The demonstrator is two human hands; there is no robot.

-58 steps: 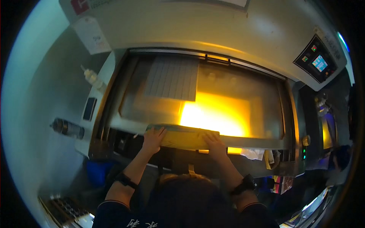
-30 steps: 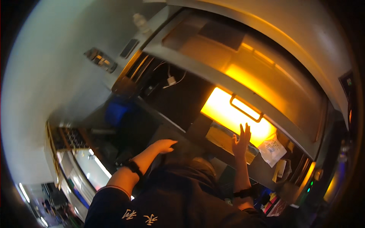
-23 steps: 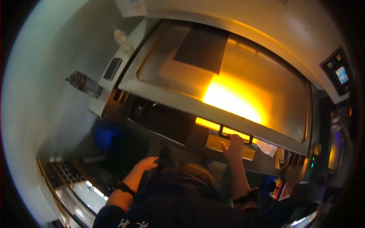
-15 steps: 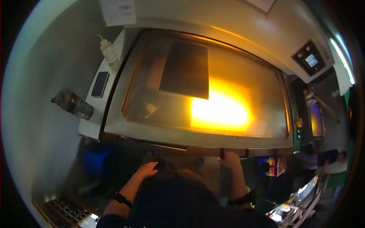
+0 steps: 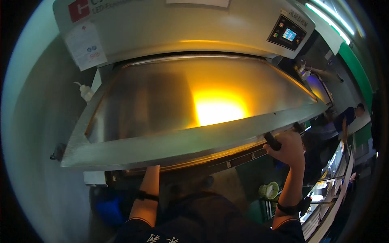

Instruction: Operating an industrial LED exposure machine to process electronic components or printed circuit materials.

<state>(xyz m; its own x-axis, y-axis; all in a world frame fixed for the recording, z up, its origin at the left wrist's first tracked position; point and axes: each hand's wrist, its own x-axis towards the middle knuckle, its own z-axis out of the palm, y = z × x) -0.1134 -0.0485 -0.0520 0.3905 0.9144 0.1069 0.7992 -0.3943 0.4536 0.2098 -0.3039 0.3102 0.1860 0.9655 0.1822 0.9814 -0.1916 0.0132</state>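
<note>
**Raised lid, held at the right-hand handle**

Far left of the grip, on the machine housing: a paper notice (image 5: pixel 86 45), and below it a white bottle (image 5: pixel 85 92) beside the lid's corner.

Closer in: the left forearm (image 5: pixel 149 190), banded at the wrist, reaching up beneath the lid frame (image 5: pixel 162 148). Left hand hidden behind that frame, so cannot tell whether spread, clenched or pressing on anything.

Above and left of the grip: the glass pane (image 5: pixel 182 101), tilted, front edge lifted, a yellow glow (image 5: pixel 219 109) near its middle.

At the grip itself: right hand (image 5: pixel 288 148) wrapped tight round the black handle (image 5: pixel 273 141) on the frame's front edge, fingers fully curled, no gap to be seen, arm stretched upward from below.

Probably best handled so:
- Hold the handle in the whole fist, not by the fingertips.
- Steady the far side from beneath with the left, so as not to twist the wide frame.
- Move slowly and evenly, without letting the weight drop.
- Stay clear of the gap between frame and machine bed with the left arm.

Up and right of the grip: a control panel (image 5: pixel 288 33) with a small lit screen. Below the grip: a pale green roll (image 5: pixel 269 189). Well off to the right: another person (image 5: pixel 348 117) bent over a bench.
</note>
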